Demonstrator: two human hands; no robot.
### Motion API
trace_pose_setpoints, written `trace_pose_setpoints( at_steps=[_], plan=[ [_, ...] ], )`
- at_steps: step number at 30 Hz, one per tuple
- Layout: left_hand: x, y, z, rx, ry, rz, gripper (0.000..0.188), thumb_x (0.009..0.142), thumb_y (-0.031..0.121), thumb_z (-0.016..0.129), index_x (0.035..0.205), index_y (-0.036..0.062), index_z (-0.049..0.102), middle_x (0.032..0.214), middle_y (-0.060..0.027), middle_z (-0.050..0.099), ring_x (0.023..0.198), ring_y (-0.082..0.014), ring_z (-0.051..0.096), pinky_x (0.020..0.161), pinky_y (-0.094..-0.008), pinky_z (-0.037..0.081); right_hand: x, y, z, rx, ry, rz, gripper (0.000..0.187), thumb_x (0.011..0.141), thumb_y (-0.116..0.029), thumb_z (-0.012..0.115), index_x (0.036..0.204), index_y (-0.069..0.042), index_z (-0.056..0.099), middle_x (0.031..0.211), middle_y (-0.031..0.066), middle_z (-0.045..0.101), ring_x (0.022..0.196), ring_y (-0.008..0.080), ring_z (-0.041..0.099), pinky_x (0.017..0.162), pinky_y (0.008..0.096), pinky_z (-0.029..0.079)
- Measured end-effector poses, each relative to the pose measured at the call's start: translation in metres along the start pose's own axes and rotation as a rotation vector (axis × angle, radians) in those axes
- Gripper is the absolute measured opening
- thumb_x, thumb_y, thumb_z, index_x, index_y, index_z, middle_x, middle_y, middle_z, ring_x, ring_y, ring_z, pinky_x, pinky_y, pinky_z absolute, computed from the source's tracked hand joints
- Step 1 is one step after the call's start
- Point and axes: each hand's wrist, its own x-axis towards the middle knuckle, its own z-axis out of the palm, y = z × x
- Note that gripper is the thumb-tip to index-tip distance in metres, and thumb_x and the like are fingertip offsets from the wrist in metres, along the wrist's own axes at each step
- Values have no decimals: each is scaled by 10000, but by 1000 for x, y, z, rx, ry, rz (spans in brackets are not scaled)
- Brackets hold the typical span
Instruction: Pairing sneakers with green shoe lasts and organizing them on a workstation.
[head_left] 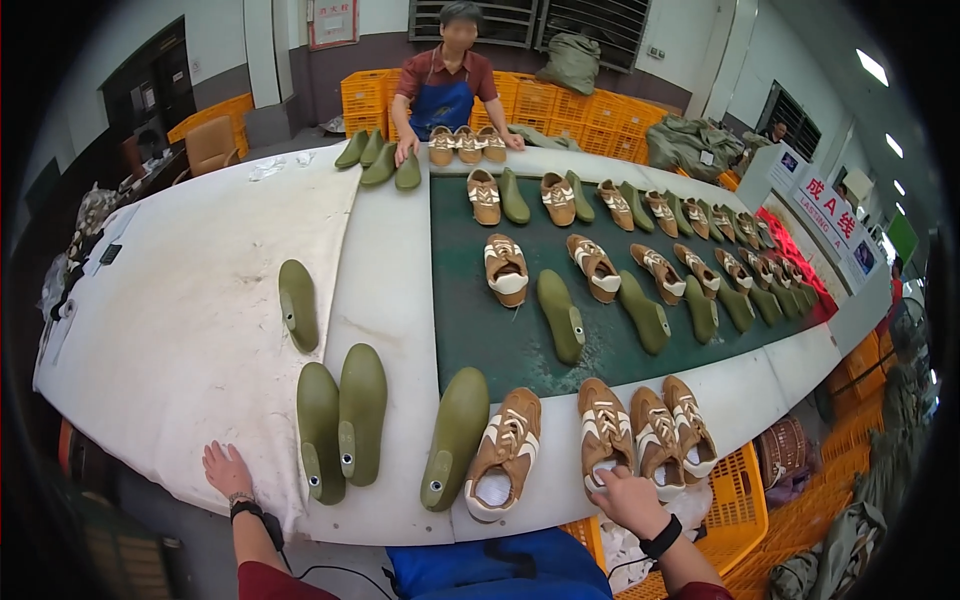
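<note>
The right hand (628,497) is closed on the heel of a tan shoe (604,435), long axis pointing away across the worktop (200,320). The left hand (226,468) is rested flat and empty, well apart.

Two lasts (340,420) are set side by side on the table (180,310), just right of the left hand (226,468). Further right lie a last (455,435) and a shoe (504,452) — then three shoes (650,435), the right hand (630,500) at the leftmost. Behind, pairs are ranged on the belt (500,350).
</note>
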Motion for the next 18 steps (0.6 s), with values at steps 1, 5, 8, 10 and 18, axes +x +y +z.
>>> trace_pose_setpoints(
  at_steps=[1, 5, 8, 10, 18],
  plan=[
    [-1, 4, -3, -11, -38, -18, 445, 893, 345, 459, 1253, 83, 466, 1341, -123, 418, 1243, -301, 360, 1003, -448, 295, 3, -9, -12, -2, 0, -6, 330, 753, -257, 636, 1021, -83, 554, 844, 124, 583, 658, 303, 616, 557, 395, 503],
    [-2, -3, -2, -20, -33, -29, 436, 888, 330, 475, 1247, 82, 472, 1343, -126, 415, 1246, -305, 356, 1010, -450, 284, 19, -48, -41, 99, 176, -180, 318, 781, -239, 626, 1055, -95, 553, 956, 83, 573, 730, 288, 612, 584, 374, 507],
    [-1, -10, 4, -27, 5, -12, 432, 877, 328, 488, 1229, 78, 488, 1325, -133, 432, 1230, -316, 371, 998, -454, 297, 28, -91, -40, 205, 65, -487, 342, 777, -228, 629, 1064, -76, 524, 931, 101, 562, 712, 286, 617, 564, 378, 503],
    [-1, -2, 6, -36, 26, -9, 432, 872, 330, 494, 1223, 77, 494, 1318, -135, 439, 1225, -320, 375, 993, -458, 301, 30, -113, -39, 299, -114, -720, 331, 796, -237, 610, 1068, -74, 516, 930, 102, 556, 693, 285, 614, 561, 380, 500],
    [-2, 2, -2, -70, 40, -5, 435, 866, 338, 501, 1221, 86, 490, 1325, -126, 430, 1236, -325, 360, 999, -465, 292, 94, -187, -25, 18, -217, -884, 385, 813, -328, 591, 1088, -64, 539, 598, 125, 570, 599, 289, 605, 482, 396, 473]
  ],
)
